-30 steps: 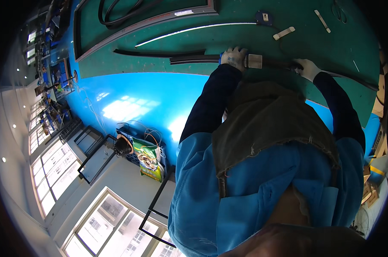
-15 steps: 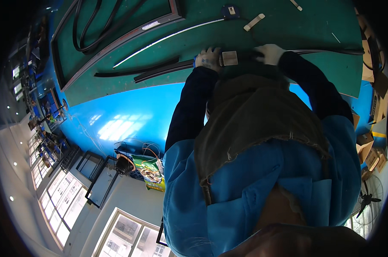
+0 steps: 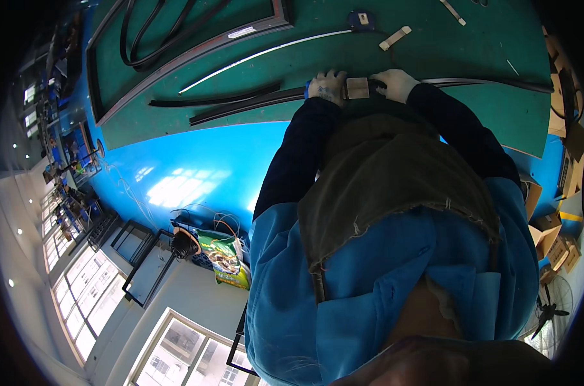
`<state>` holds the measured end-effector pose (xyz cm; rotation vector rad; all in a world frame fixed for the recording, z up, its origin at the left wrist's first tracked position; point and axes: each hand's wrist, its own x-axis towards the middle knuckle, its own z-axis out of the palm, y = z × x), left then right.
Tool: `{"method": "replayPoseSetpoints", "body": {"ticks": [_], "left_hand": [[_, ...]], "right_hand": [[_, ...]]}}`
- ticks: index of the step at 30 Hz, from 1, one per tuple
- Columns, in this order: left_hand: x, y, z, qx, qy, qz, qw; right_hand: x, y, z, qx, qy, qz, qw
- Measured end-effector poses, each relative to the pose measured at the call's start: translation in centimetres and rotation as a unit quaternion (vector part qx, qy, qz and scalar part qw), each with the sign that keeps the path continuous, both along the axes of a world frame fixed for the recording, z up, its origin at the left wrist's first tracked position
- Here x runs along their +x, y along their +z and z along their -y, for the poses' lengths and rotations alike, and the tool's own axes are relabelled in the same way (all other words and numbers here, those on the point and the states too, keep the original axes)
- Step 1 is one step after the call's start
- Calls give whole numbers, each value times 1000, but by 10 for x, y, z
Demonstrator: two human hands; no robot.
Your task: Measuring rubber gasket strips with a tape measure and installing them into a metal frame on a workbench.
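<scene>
My left hand (image 3: 327,88), in a white glove with blue at its edge, is closed over a long black strip (image 3: 253,106), which looks like rubber or plastic profile. Just right of its fingers sits a small square pale metal block (image 3: 357,88). At the block's other side my right hand (image 3: 396,85), also gloved, has its fingers bent around the dark strip. The strips run out past the right hand toward the table's right end. My cap hides what lies just below the hands.
On the green tabletop (image 3: 433,51) lie a dark rectangular frame (image 3: 195,56), a thin white rod (image 3: 260,56), a loose black strip (image 3: 215,101), a short pale piece (image 3: 395,38) and a blue square device (image 3: 362,20). Cardboard boxes (image 3: 556,238) stand right.
My right hand has moved left, up close to the metal block. The black strip's left end has slid farther left. My left hand stays beside the block; the whole view has shifted slightly.
</scene>
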<state>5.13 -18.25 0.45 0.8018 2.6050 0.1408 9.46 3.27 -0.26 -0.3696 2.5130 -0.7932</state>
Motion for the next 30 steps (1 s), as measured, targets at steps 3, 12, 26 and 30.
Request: {"method": "replayPoseSetpoints", "body": {"ticks": [3,12,26,30], "left_hand": [[-1,-2,-2,5,8,8,1000],[-33,8,97,180,246,-252,918],[-157,-41,247,-299,248,36,921],[-172,-87,309,-57,365,-113,922]], "right_hand": [[-4,2,6,29,13,10,999],[-49,-2,-57,81,-33,-82,993],[-126,-26,-34,198,-132,-9,971],[-124,-11,4,129,-47,13,990]]}}
